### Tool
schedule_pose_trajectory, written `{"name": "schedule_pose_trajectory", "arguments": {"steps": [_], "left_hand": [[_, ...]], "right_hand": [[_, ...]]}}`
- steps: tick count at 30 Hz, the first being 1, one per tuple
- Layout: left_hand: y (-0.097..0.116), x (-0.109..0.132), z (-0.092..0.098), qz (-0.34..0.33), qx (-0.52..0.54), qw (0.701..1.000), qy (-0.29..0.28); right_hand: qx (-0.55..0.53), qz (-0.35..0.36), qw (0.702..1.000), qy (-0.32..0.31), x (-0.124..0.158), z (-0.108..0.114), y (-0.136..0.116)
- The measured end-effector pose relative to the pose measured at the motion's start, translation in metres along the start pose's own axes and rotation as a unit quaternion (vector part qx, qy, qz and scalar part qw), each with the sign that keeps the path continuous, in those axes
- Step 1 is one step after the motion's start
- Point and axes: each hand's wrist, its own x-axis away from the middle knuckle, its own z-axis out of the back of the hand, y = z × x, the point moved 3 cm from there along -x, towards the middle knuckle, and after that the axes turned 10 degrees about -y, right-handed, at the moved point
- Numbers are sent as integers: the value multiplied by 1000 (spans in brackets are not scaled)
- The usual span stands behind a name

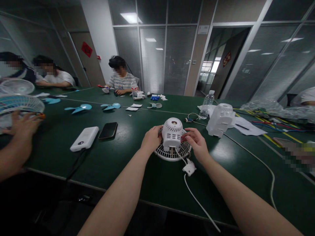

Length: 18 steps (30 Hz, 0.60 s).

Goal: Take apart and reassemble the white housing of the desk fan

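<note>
A small white fan body (172,132) with its motor housing stands on a round white grille (172,154) on the dark green table (123,164). My left hand (151,139) grips the left side of the housing and grille. My right hand (195,141) holds the right side with curled fingers. A white cord with an inline switch (189,167) runs from the fan toward me.
A white power bank (85,138) and a black phone (108,130) lie at left. A white fan cover (220,119), a water bottle (206,105) and papers lie at right. Blue fan blades (78,108) lie further back. Another person's hand (21,126) rests on a fan grille at far left.
</note>
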Motion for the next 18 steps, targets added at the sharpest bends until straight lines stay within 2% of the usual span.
{"name": "schedule_pose_trajectory", "arguments": {"steps": [3,8,13,18], "left_hand": [[3,0,-1,-9,51,999,-16],[8,0,-5,-76,140,987,-36],[3,-5,-11,-98,187,976,-52],[-1,-7,-14,-113,180,976,-45]], "right_hand": [[94,8,996,-4,2,-2,-1],[228,26,973,-10,4,-8,-5],[250,28,968,-12,4,-9,-5],[251,39,967,-22,4,-7,-6]]}}
